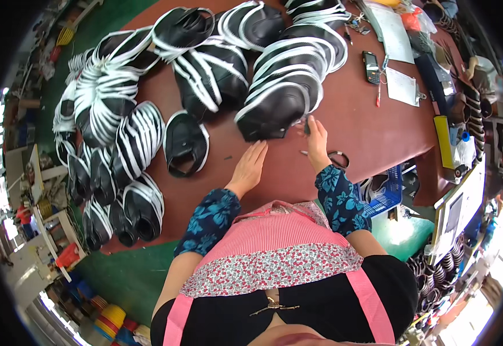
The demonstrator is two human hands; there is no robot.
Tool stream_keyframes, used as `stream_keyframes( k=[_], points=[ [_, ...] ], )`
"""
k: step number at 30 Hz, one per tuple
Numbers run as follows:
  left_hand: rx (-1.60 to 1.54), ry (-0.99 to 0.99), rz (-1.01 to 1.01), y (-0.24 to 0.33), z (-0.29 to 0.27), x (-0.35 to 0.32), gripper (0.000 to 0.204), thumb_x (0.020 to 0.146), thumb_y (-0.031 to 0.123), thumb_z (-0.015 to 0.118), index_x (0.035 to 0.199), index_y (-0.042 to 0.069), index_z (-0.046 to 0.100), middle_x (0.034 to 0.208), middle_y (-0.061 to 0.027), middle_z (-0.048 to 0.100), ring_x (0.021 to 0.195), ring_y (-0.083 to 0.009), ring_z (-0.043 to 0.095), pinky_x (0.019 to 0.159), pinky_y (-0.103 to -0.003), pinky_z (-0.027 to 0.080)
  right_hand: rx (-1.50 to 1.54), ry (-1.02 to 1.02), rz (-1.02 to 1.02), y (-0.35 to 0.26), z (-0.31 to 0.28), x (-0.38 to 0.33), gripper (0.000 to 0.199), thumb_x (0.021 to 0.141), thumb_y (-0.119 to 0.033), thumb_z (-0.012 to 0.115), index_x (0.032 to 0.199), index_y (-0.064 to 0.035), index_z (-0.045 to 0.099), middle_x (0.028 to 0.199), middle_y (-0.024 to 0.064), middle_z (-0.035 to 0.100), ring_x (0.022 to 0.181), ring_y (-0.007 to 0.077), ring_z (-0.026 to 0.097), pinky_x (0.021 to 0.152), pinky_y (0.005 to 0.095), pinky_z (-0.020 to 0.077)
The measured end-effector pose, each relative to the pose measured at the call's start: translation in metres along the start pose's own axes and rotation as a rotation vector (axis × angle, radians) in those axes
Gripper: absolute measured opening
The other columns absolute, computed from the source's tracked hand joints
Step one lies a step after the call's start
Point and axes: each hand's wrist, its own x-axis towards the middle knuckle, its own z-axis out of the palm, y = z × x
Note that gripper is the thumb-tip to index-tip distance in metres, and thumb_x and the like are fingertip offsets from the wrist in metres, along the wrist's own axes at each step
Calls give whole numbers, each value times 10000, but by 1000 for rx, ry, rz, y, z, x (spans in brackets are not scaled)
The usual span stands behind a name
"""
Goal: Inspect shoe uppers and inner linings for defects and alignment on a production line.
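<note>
A row of overlapping black shoe uppers with white edges (283, 101) runs away from me over the reddish-brown table. My left hand (250, 169) lies flat, fingers stretched out and together, its tips by the near edge of the front upper. On the right, my right hand (318, 141) is beside the same upper, with a small dark thing (307, 126) at its fingertips that I cannot make out. A tool with a dark loop handle (339, 160), seemingly scissors, lies on the table and passes under my right wrist. A single black upper (186, 143) stands farther left.
Stacks of black and white uppers (104, 98) fill the table's left side. At the right lie a black handheld device (371, 67), a red-tipped pen (378, 97) and a clipboard with paper (402, 87). A blue plastic basket (385, 199) is below the table's right edge.
</note>
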Motion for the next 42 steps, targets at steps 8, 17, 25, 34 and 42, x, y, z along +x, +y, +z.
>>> stream_keyframes(
  k=[8,17,25,34,42],
  points=[
    [191,-201,-53,-46,43,96,819,889,215,812,1625,24,507,1669,-283,466,1481,-498,505,1215,-570,452,365,77,-87,-19,-50,182,342,1152,-360,619,1189,-35,719,1055,20,721,974,163,665,893,343,530],
    [270,-136,-15,-47,48,136,814,916,314,800,1644,88,515,1695,-274,451,1558,-499,423,1297,-597,344,176,-171,-367,-75,4,160,604,1183,-452,537,1487,65,610,1460,115,683,1335,226,605,1170,380,447],
    [-463,-530,-888,14,-19,184,795,976,465,816,1571,-7,581,1548,-228,639,1504,-376,550,1244,-409,414,-319,149,-557,-105,50,95,646,1189,-511,438,1345,84,637,1207,315,754,1140,472,708,999,503,522],
    [-1059,-411,-699,100,-187,50,667,986,136,825,1583,-15,567,1521,-79,654,1351,-195,599,1182,-377,456,215,-346,184,-85,51,-5,499,1194,-400,508,1338,27,721,1255,172,791,1074,272,770,954,407,615],
    [-285,-840,-841,72,-43,-66,542,1016,349,670,1308,-104,720,1308,-363,726,1278,-493,696,1095,-502,547,-449,-243,1,119,15,19,525,1141,-411,582,1235,85,725,1294,290,734,1213,441,686,1066,497,510]
  ],
)
